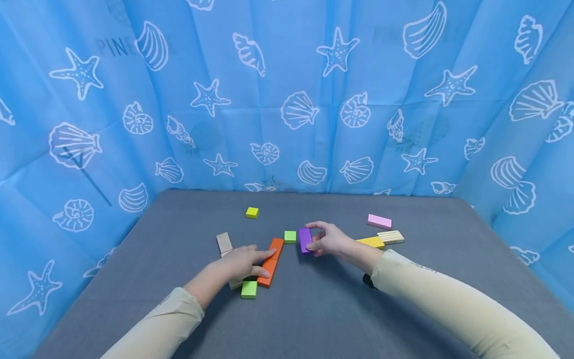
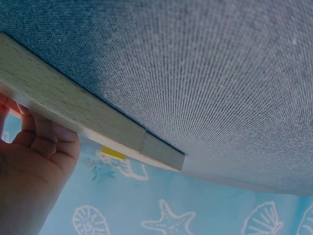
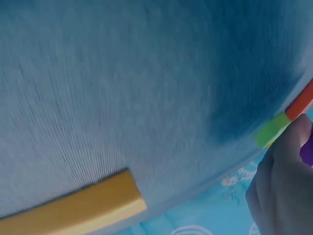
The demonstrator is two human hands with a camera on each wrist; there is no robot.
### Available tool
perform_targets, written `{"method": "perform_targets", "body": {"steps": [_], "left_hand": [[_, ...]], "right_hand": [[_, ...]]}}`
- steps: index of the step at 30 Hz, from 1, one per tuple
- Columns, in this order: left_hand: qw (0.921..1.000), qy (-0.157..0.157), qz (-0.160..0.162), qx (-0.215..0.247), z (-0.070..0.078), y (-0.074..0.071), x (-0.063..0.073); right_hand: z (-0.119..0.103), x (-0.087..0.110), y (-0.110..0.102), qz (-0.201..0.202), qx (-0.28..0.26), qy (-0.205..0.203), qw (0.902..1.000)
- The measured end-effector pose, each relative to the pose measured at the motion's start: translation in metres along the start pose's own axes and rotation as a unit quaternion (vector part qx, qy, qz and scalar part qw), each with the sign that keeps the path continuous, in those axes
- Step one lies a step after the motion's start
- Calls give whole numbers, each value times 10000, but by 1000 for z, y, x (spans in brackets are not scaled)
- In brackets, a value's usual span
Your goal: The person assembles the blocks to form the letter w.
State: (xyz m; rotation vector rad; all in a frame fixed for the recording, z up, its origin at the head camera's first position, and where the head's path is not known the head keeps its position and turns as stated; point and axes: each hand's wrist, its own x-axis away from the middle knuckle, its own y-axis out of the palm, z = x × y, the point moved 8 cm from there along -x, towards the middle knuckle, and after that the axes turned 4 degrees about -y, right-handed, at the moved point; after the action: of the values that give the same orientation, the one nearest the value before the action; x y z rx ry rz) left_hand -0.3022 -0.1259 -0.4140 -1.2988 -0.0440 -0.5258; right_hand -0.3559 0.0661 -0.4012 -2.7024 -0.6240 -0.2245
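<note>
My right hand [image 1: 331,240] pinches a purple block [image 1: 304,240] between thumb and fingers, just right of a lime green block [image 1: 290,237]. In the right wrist view only a corner of the purple block [image 3: 307,152] shows past the hand. With index finger and thumb extended, my left hand [image 1: 239,263] touches two orange blocks [image 1: 267,271] laid end to end in a slanting line. A second lime green block [image 1: 249,289] sits at their near end. Plain wooden blocks [image 2: 83,100] form a row beside the left hand, partly hidden behind it in the head view.
A small yellow block [image 1: 252,213] lies farther back. Off to the right are an amber block [image 1: 371,242], partly behind the right wrist, a striped wooden block [image 1: 390,237] and a pink block [image 1: 379,222]. A blue curtain [image 1: 287,139] surrounds the grey table [image 1: 323,319].
</note>
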Motion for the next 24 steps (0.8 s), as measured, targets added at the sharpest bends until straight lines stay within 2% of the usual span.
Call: {"method": "perform_targets", "body": {"steps": [9,15,24], "left_hand": [[10000,-10,-45,7,-1,0,-1],[10000,14,-32,-52,0,0,-4],[10000,-12,-36,-67,-2,1,-4]], "right_hand": [[12,8,14,-123,718,9,9973],[13,4,14,-142,1287,-119,9915],[10,4,15,-358,1828,-301,9820]]}}
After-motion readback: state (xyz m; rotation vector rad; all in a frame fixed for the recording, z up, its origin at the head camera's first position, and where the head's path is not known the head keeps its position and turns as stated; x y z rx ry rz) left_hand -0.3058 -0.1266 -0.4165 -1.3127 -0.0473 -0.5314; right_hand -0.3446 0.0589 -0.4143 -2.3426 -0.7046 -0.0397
